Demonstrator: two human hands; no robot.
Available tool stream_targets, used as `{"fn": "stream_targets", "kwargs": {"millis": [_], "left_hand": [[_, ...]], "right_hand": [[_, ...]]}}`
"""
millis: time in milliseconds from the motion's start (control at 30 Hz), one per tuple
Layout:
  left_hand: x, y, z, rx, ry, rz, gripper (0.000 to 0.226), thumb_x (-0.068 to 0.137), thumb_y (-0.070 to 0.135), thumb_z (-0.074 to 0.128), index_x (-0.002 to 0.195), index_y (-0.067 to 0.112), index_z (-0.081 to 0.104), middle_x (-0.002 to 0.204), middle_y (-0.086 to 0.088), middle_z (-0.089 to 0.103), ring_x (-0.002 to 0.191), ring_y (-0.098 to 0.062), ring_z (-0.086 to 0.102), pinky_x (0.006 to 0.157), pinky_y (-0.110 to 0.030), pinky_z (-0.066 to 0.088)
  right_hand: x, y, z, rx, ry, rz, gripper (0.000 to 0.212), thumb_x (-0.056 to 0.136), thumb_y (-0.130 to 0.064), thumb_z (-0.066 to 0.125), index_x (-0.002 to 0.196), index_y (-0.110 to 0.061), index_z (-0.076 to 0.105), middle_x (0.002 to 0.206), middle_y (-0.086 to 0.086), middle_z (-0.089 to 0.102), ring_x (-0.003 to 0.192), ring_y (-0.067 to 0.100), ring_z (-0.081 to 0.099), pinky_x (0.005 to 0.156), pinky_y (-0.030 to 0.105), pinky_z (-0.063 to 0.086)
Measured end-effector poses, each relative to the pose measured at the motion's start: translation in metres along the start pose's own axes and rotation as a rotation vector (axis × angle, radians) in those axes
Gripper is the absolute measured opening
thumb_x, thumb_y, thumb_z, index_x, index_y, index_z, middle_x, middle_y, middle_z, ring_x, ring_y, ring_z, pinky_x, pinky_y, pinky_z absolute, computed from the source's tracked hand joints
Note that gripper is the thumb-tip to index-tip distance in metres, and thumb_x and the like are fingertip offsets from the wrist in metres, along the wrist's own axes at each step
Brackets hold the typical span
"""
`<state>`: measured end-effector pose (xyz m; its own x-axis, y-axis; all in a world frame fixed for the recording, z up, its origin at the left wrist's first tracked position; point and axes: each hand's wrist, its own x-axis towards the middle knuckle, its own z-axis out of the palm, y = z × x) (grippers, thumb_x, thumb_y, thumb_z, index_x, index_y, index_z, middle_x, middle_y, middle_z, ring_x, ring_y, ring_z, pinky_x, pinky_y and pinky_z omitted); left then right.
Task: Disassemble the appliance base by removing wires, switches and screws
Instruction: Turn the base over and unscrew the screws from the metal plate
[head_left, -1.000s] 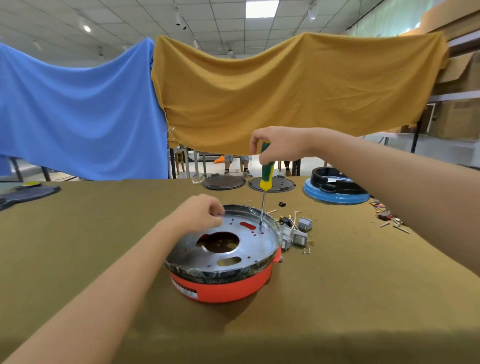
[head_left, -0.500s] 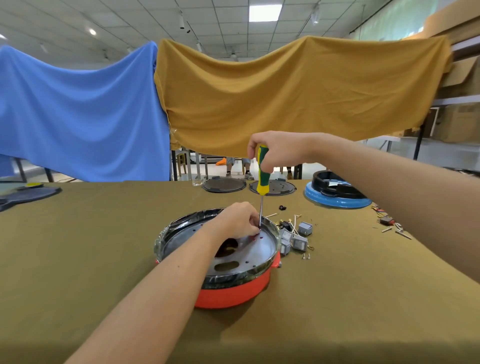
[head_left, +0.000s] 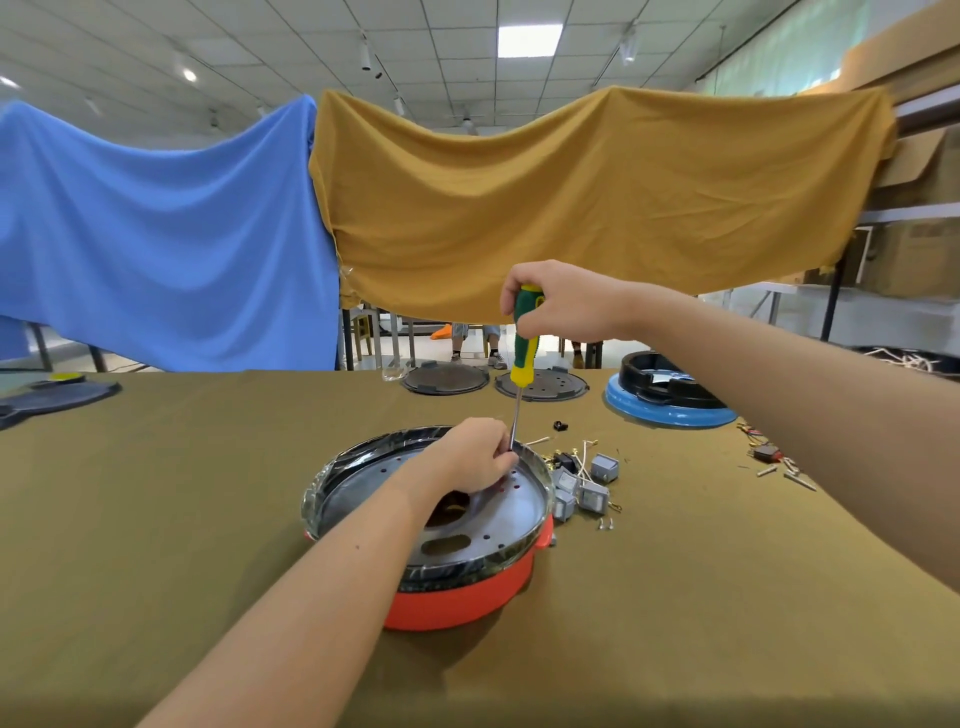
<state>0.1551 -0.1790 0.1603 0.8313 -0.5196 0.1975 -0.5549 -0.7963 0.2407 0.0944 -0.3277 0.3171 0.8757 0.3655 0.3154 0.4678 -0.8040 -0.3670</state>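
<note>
The orange appliance base sits on the counter, its metal plate facing up. On the plate's far side the left hand curls its fingers around the screwdriver tip, steadying it; any screw there is hidden. Above, the right hand grips the handle, shaft nearly upright. Right of the base lie loose switches.
</note>
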Motion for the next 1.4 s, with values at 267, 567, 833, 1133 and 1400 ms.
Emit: {"fn": "stream_targets", "kwargs": {"millis": [267, 567, 833, 1133, 1400], "left_hand": [[-0.011, -0.010, -0.017, -0.068, 0.067, -0.036, 0.005, 0.099, 0.022, 0.059, 0.096, 0.018, 0.057, 0.088, 0.003, 0.061, 0.080, -0.015, 0.058, 0.069, -0.023, 0.046], [-0.031, -0.025, -0.045, 0.051, -0.013, -0.122, 0.003, 0.099, 0.018, 0.059, 0.100, 0.017, 0.062, 0.098, 0.000, 0.065, 0.091, -0.018, 0.061, 0.082, -0.030, 0.052], [-0.029, -0.020, -0.054, 0.443, -0.093, -0.161, 0.019, 0.098, 0.007, 0.055, 0.116, 0.009, 0.061, 0.109, -0.010, 0.065, 0.086, -0.023, 0.061, 0.072, -0.030, 0.050], [-0.030, -0.037, -0.062, 0.291, -0.046, -0.137, 0.009, 0.097, 0.011, 0.061, 0.102, 0.018, 0.061, 0.096, 0.004, 0.059, 0.090, -0.016, 0.057, 0.079, -0.026, 0.047], [-0.043, -0.048, -0.066, 0.175, -0.060, -0.118, 0.013, 0.096, 0.016, 0.063, 0.087, 0.024, 0.058, 0.093, 0.004, 0.064, 0.084, -0.011, 0.058, 0.065, -0.018, 0.039]], "right_hand": [[-0.015, 0.035, -0.002, 0.180, 0.202, 0.076, 0.017, 0.092, -0.019, 0.068, 0.106, -0.014, 0.060, 0.103, 0.011, 0.064, 0.084, 0.022, 0.064, 0.078, 0.037, 0.059], [-0.070, 0.111, 0.070, 0.782, 0.355, 0.327, 0.015, 0.090, -0.005, 0.066, 0.104, -0.006, 0.062, 0.118, 0.015, 0.060, 0.097, 0.025, 0.071, 0.076, 0.025, 0.060], [-0.083, 0.114, 0.124, 0.961, 0.411, 0.346, 0.015, 0.091, 0.000, 0.067, 0.104, -0.003, 0.062, 0.111, 0.015, 0.066, 0.087, 0.020, 0.075, 0.074, 0.025, 0.059], [-0.086, 0.107, 0.132, 0.990, 0.485, 0.333, 0.013, 0.091, -0.005, 0.068, 0.104, -0.010, 0.066, 0.108, 0.010, 0.068, 0.083, 0.016, 0.075, 0.072, 0.022, 0.058], [-0.092, 0.110, 0.127, 1.120, 0.562, 0.394, 0.018, 0.093, -0.004, 0.065, 0.110, -0.009, 0.067, 0.112, 0.014, 0.067, 0.088, 0.018, 0.075, 0.077, 0.025, 0.060]]}}
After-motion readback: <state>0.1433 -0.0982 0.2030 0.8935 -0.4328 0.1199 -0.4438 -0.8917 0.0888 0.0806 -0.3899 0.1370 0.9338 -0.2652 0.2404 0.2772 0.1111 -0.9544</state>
